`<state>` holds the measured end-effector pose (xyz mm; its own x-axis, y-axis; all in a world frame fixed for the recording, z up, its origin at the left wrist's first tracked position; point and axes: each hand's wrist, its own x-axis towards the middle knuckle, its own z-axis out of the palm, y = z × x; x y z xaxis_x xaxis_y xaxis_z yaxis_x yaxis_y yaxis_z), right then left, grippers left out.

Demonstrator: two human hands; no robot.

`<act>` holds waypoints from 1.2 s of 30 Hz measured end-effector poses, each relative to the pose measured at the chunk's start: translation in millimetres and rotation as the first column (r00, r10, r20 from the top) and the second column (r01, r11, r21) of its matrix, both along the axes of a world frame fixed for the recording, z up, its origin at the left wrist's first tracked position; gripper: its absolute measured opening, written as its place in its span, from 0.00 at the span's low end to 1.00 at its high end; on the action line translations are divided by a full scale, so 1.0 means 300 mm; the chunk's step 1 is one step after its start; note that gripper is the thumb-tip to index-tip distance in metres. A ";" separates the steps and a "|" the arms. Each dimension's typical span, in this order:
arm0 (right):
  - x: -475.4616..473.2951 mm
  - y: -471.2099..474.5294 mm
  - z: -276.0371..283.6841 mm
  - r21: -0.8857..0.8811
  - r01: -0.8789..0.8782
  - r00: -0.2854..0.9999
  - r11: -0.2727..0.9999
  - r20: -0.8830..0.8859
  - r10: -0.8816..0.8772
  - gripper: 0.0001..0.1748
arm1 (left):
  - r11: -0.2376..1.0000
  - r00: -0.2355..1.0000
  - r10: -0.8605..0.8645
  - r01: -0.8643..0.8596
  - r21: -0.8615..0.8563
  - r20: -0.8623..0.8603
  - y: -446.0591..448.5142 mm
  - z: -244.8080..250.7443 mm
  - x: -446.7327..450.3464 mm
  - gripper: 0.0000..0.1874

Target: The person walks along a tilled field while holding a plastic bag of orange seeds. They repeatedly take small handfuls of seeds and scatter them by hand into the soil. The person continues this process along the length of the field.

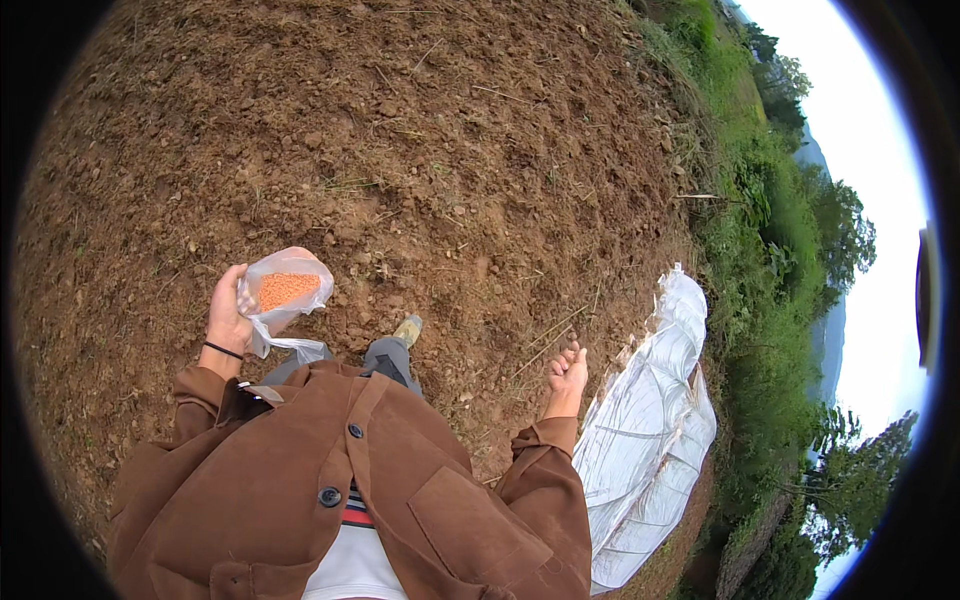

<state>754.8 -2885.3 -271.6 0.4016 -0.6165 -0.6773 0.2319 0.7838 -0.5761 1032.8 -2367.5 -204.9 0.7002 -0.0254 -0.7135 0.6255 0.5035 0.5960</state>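
Observation:
A thin, translucent plastic bag (pixel 306 264) is gripped by my left hand (pixel 229 313). Its mouth gapes, showing small orange granules (pixel 285 289) that look like coated seeds. A loose end of the bag hangs toward my jacket. On the other side of my body, my right hand (pixel 568 371) is held out above the soil with its fingers curled; whether anything is pinched inside them is hidden. Brown tilled soil (pixel 450 187) lies in front of me, strewn with clods and dry stalks.
To my right stretches a low tunnel of white plastic film (pixel 637 435), ribbed by hoops. Beyond it runs a strip of green grass and shrubs (pixel 772 300). One of my shoes (pixel 409 330) stands on the soil between my hands. Trees (pixel 844 225) rise farther off.

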 end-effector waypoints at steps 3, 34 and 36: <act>0.024 -0.235 0.041 -0.345 0.063 0.975 0.937 -0.180 -0.132 0.17 | 0.994 0.994 -0.099 0.101 -0.037 0.054 -0.167 0.001 0.006 0.13; 0.564 0.409 -0.037 -0.115 -0.982 0.158 0.150 -0.068 0.985 0.11 | 0.868 0.867 -0.486 0.494 0.050 -0.111 -0.883 0.170 -0.150 0.09; 0.621 0.494 -0.124 -0.365 -0.856 -0.073 -0.365 -0.615 0.786 0.16 | 0.829 0.831 -0.546 0.555 0.076 -0.107 -0.894 0.171 -0.149 0.08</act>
